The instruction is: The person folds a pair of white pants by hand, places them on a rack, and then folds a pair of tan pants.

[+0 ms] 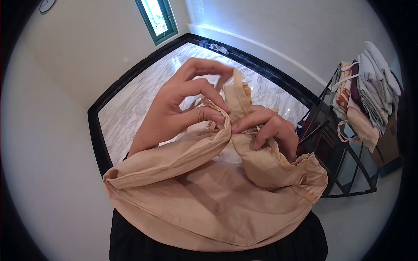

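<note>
A tan cloth item (pixel 212 195), with stitched seams and frayed edges, lies spread over my lap and is gathered up in front of me. Between its thumb and fingers, my left hand (pixel 186 101) pinches a seamed edge of the fabric. Close on the right, my right hand (pixel 271 130) grips the cloth beside a raised tan strip, its index fingertip near my left thumb. Part of the right hand is hidden behind the fabric. Both hands meet at the bunched edge.
Folded clothes (pixel 369 88) are piled on a dark-framed stand with glass panels (pixel 352 169) at the right. Beyond the hands is a white marbled floor (pixel 130 107) with a black border. A small white cloth (pixel 218 49) lies near the far wall, by a green-framed window (pixel 160 23).
</note>
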A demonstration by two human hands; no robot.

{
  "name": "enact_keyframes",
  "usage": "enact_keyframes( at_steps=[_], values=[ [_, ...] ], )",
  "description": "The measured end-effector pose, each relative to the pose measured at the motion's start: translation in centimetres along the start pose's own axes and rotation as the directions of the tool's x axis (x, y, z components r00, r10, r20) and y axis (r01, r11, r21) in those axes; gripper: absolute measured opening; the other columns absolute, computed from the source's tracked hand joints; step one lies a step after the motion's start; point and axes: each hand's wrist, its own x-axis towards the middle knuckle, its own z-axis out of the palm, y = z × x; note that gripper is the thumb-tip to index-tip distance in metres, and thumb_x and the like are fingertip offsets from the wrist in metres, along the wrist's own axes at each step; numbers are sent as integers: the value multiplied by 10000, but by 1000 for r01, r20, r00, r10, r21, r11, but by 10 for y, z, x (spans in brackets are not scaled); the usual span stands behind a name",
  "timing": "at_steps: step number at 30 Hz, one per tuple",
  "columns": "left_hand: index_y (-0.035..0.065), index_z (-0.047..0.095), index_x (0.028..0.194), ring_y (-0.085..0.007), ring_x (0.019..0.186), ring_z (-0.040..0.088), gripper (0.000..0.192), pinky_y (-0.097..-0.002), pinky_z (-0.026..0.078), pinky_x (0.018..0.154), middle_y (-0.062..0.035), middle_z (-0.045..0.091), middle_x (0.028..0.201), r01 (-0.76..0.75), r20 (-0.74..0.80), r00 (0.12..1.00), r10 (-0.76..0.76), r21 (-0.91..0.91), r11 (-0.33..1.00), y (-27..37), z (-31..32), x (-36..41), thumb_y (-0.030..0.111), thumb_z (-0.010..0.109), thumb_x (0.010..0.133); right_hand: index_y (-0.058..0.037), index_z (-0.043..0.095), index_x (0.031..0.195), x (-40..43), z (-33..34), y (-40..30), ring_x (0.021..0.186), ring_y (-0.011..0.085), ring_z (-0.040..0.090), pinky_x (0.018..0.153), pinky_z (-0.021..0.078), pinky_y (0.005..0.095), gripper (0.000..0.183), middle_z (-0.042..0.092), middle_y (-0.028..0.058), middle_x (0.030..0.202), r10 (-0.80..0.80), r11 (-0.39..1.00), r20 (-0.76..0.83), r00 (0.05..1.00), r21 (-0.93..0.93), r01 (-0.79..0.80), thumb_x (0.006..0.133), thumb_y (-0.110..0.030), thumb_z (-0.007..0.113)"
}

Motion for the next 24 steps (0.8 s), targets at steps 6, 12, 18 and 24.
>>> enact_keyframes(
  at_steps=[6, 12, 18, 24],
  values=[
    [91, 707, 845, -212, 1097, 558, 145, -358, 443, 931, -53, 607, 1084, 89, 86, 994, -74, -188, 978, -16, 5, 2, 89, 772, 717, -40, 509, 750, -8, -4, 1, 882, 276, 560, 710, 470, 330, 469, 625, 174, 1009, 45, 995, 82, 996, -92, -37, 927, -474, 538],
    [110, 710, 1068, -103, 826, 531, 351, -248, 442, 746, 20, 524, 812, 219, 120, 973, -195, -239, 946, -19, 0, -1, 72, 766, 723, -39, 486, 739, -9, -7, -6, 809, 248, 511, 632, 428, 311, 501, 620, 147, 926, 103, 982, 113, 988, -168, -83, 927, -503, 503],
    [3, 594, 1139, -83, 807, 522, 422, -237, 420, 753, -1, 524, 839, 434, 230, 893, -386, -222, 873, -8, 2, 1, 28, 754, 749, -45, 444, 726, -1, -3, -9, 773, 272, 465, 630, 390, 322, 264, 587, 126, 868, 78, 980, 150, 986, -191, -48, 743, -156, 683],
    [48, 572, 881, -86, 801, 526, 245, -242, 420, 750, 12, 536, 859, 395, 246, 911, -329, -299, 869, -18, 3, -3, 38, 777, 747, -38, 440, 728, 1, -1, -15, 755, 259, 437, 620, 377, 323, 241, 540, 98, 816, 131, 974, 157, 979, -206, -97, 704, -91, 675]
  ],
)
